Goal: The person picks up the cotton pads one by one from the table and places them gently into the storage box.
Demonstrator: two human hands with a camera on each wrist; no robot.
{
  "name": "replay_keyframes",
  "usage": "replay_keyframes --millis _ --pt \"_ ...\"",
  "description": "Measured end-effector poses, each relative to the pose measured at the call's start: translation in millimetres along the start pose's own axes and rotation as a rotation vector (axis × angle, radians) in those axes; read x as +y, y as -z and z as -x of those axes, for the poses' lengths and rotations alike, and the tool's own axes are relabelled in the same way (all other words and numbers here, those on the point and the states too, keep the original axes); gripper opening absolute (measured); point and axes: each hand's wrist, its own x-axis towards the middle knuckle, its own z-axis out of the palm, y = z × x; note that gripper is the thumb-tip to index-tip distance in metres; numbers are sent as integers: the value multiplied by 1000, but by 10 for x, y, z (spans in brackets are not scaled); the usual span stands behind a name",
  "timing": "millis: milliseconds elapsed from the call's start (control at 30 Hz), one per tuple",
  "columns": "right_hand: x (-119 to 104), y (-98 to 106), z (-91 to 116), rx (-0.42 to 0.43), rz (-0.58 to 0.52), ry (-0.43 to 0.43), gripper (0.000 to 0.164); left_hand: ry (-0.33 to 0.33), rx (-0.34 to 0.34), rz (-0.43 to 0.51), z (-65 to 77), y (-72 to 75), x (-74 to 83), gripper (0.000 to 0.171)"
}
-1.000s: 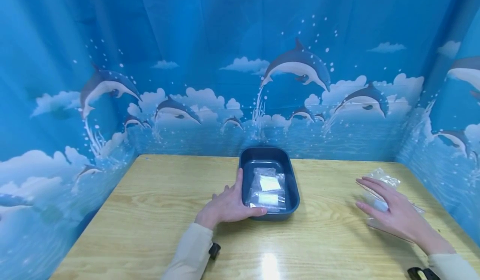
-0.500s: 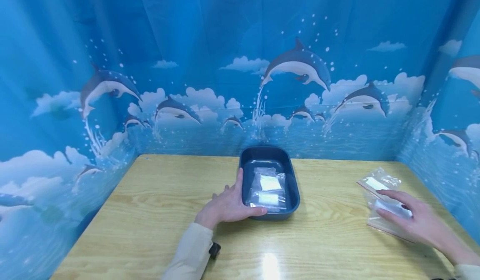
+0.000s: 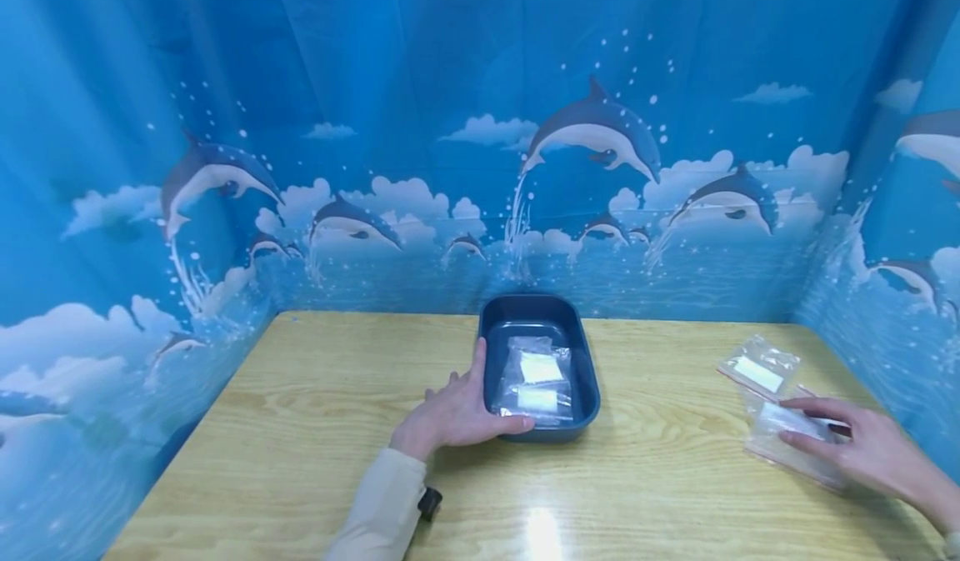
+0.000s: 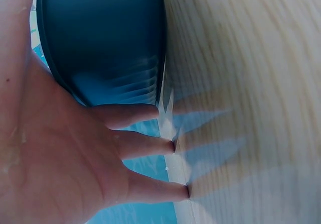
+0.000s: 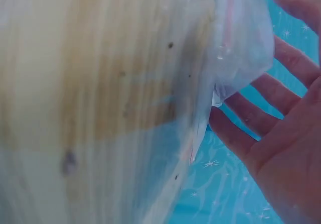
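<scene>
A left hand [image 3: 456,411] splays, uncurled, against a dark-blue, rectangular tub [image 3: 589,382]; the right hand [image 3: 862,451], thumb and fingers parted, touches a clear, red-edged plastic bag [image 3: 771,443] on the wooden tabletop [image 3: 660,478], any pinch unclear.

Two hands, both mine, enter the scene: my left hand [image 3: 457,413] and my right hand [image 3: 873,453]. I count one bin [image 3: 558,434] and one table [image 3: 360,378]. At least two bags [image 3: 542,368] lie in the bin and at least two more on the table; overlapping plastic hides the exact totals. White panels [image 3: 757,374] number four, two per group. One black device [image 3: 429,503] shows at my left wrist. At least ten dolphins [image 3: 600,119], cropped ones included, fill the cloth [image 3: 465,44].
</scene>
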Motion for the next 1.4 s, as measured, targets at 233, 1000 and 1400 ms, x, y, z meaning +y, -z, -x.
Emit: replay_keyframes --millis 233,1000,1400 --pt "37 -21 -6 32 60 52 32 -4 1 3 -6 0 -2 137" --pt "45 -202 -47 261 -131 341 40 7 4 8 -9 6 -12 137" --pt "-113 -198 -21 262 -203 320 37 3 4 6 -4 -5 -16 136"
